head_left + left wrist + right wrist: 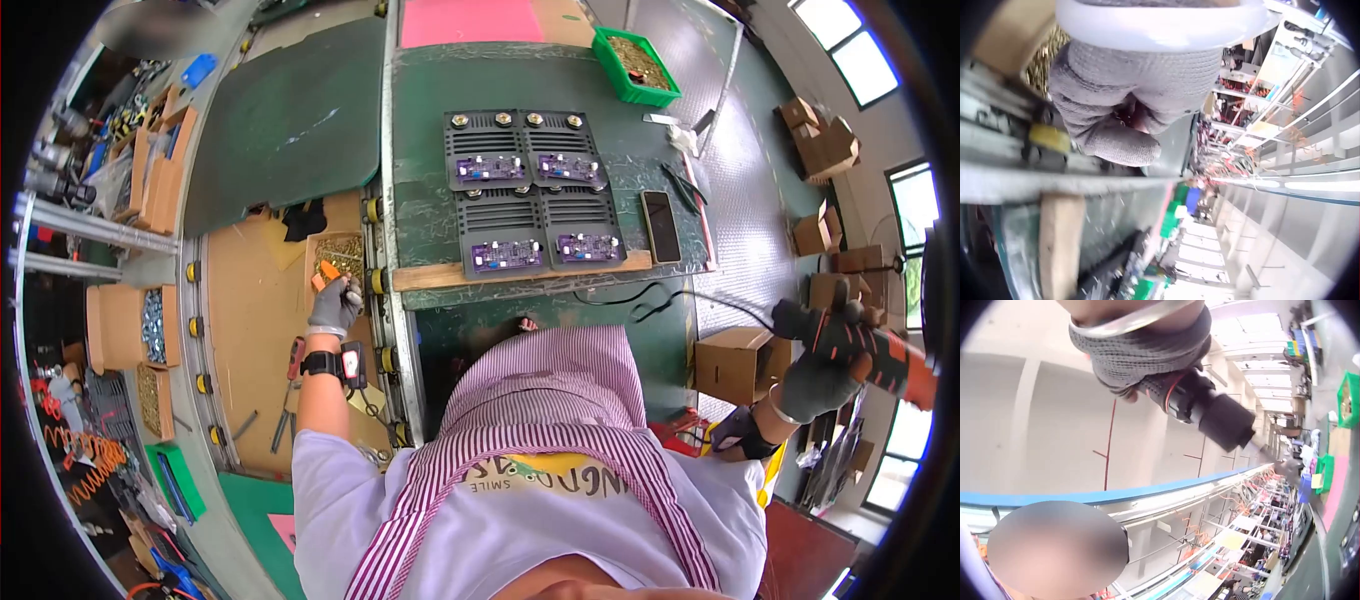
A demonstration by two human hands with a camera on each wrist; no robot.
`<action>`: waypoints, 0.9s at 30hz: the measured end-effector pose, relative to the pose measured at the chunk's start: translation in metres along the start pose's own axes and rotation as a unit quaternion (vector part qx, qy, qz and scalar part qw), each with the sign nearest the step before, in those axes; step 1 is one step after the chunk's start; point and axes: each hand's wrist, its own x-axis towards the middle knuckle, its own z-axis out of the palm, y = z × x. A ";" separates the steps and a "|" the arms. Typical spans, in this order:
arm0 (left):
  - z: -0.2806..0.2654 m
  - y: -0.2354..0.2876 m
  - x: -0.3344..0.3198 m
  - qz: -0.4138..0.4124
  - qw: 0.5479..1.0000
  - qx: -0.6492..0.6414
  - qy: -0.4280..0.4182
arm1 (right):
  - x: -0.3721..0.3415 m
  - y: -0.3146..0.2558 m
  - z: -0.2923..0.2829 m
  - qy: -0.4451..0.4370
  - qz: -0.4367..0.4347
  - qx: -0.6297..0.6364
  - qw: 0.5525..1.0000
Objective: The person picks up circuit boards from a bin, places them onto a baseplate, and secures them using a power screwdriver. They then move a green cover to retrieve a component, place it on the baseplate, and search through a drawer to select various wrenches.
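My left hand point(338, 306), in a grey glove, is over a cardboard box of small brass-coloured screws point(341, 250). An orange piece point(328, 271) shows right at its fingertips in the head view. In the left wrist view the fingers point(1122, 147) are curled in towards the thumb; whether something small lies inside I cannot tell. My right hand point(815, 385), also gloved, grips a black and red power drill point(850, 345) held up at the right. The drill's black nose point(1227, 422) carries a bit point(1260, 450) that points away from the hand.
On the green table stand several grey finned housings point(497, 215) with purple circuit boards point(505, 255), behind a wooden strip point(520, 270). A phone point(660, 227), pliers point(686, 188) and a green bin point(637, 65) are at the right. Red-handled pliers point(290, 385) lie left. A black cable point(690, 293) hangs near the drill.
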 end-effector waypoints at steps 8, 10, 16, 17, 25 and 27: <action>0.210 -0.102 -0.035 -0.086 0.957 0.066 -0.270 | 0.033 0.110 0.044 0.007 -0.018 -0.003 1.000; 0.258 -0.134 -0.037 -0.091 0.962 0.092 -0.242 | 0.046 0.135 0.049 -0.068 -0.027 0.016 0.997; 0.333 -0.197 0.014 -0.226 0.917 0.082 -0.319 | 0.086 0.191 0.039 -0.095 0.071 0.117 0.986; 0.339 -0.203 0.022 -0.217 0.921 0.096 -0.309 | 0.092 0.201 0.034 -0.109 0.089 0.133 0.981; 0.368 -0.224 0.049 -0.175 0.952 0.093 -0.232 | 0.120 0.230 0.040 -0.131 0.178 0.200 0.955; 0.379 -0.222 0.045 -0.146 0.961 0.119 -0.204 | 0.123 0.238 0.040 -0.137 0.183 0.199 0.953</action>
